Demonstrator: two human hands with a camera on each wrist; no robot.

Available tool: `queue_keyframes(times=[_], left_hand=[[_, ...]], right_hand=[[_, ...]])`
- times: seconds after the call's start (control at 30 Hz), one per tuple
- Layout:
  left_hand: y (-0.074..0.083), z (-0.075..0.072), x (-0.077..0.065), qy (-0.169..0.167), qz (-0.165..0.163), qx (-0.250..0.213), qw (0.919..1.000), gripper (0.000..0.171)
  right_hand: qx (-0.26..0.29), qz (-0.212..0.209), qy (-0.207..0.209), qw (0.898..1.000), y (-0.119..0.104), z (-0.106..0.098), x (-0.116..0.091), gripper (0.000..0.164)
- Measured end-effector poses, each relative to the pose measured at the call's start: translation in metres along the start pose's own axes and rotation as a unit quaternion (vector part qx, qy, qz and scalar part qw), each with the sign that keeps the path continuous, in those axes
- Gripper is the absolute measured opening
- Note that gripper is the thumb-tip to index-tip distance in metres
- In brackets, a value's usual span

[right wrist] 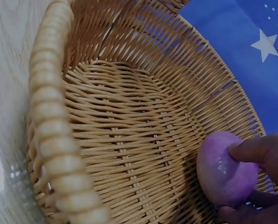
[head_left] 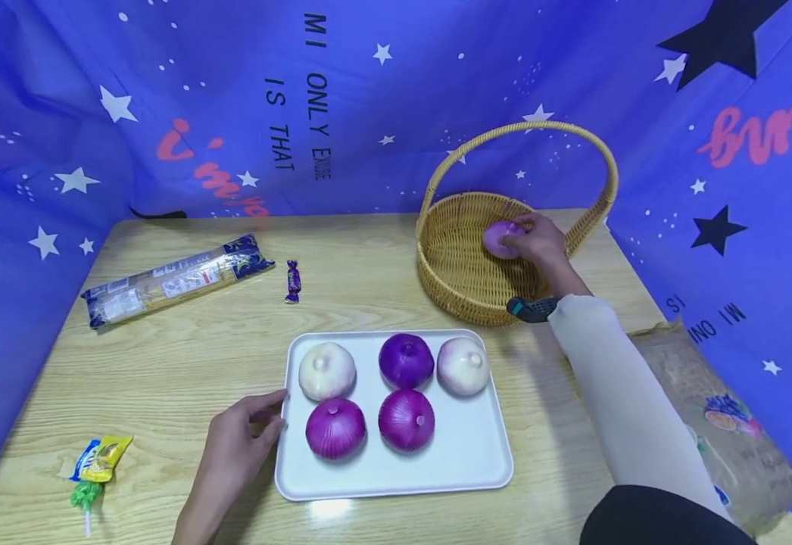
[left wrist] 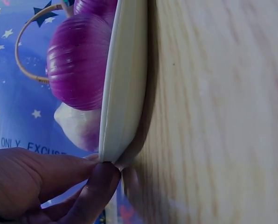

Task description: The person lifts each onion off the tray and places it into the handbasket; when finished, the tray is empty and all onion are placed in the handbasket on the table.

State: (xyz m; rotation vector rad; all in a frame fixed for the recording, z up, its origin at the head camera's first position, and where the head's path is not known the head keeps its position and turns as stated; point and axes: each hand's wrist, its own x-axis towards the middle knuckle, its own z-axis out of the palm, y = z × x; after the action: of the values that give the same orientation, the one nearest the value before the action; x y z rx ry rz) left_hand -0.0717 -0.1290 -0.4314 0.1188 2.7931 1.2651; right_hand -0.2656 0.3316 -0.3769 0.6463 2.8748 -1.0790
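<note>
My right hand (head_left: 541, 241) grips a pale purple onion (right wrist: 223, 168) inside the wicker basket (head_left: 460, 306), near its right wall. Thumb and fingers sit on either side of the onion in the right wrist view. At the white tray (head_left: 450, 473), my left hand (head_left: 239, 439) pinches the left rim between thumb and fingers, as the left wrist view shows. Two whitish onions (head_left: 327, 372) and three purple onions (head_left: 336, 429) rest on the tray in two rows. The basket's tall handle (head_left: 519, 130) arches over the right hand.
A long clear packet (head_left: 178, 280) with blue ends lies at the back left, beside a small wrapped candy (head_left: 293, 282). Front left are a yellow-and-blue wrapper (head_left: 101, 459) and a green lollipop (head_left: 85, 496). A brown bag (head_left: 716, 424) lies along the right edge. Blue starred cloth surrounds the table.
</note>
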Motion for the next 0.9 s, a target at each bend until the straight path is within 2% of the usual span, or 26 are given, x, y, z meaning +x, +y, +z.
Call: queue_keyframes(times=[0.2, 0.47, 0.67, 0.77, 0.9], left_hand=[[0.002, -0.003, -0.002, 0.006, 0.004, -0.001, 1.0, 0.037], [0.0, -0.006, -0.001, 0.013, 0.006, 0.008, 0.9999, 0.036], [0.001, -0.006, 0.001, 0.006, -0.006, -0.004, 1.0, 0.036], [0.002, -0.005, 0.002, -0.002, -0.013, -0.017, 0.9998, 0.036], [0.002, -0.003, 0.002, -0.008, -0.019, -0.022, 0.9996, 0.036]], right_hand=[[0.001, -0.005, -0.012, 1.0, -0.009, -0.001, -0.001, 0.061], [-0.042, -0.084, -0.006, 0.996, -0.022, -0.004, -0.007, 0.061], [0.004, -0.131, -0.029, 0.991, -0.031, -0.013, -0.029, 0.059], [0.028, -0.167, -0.041, 0.985, -0.029, -0.02, -0.041, 0.057], [0.045, -0.195, -0.046, 0.979, -0.023, -0.024, -0.054, 0.055]])
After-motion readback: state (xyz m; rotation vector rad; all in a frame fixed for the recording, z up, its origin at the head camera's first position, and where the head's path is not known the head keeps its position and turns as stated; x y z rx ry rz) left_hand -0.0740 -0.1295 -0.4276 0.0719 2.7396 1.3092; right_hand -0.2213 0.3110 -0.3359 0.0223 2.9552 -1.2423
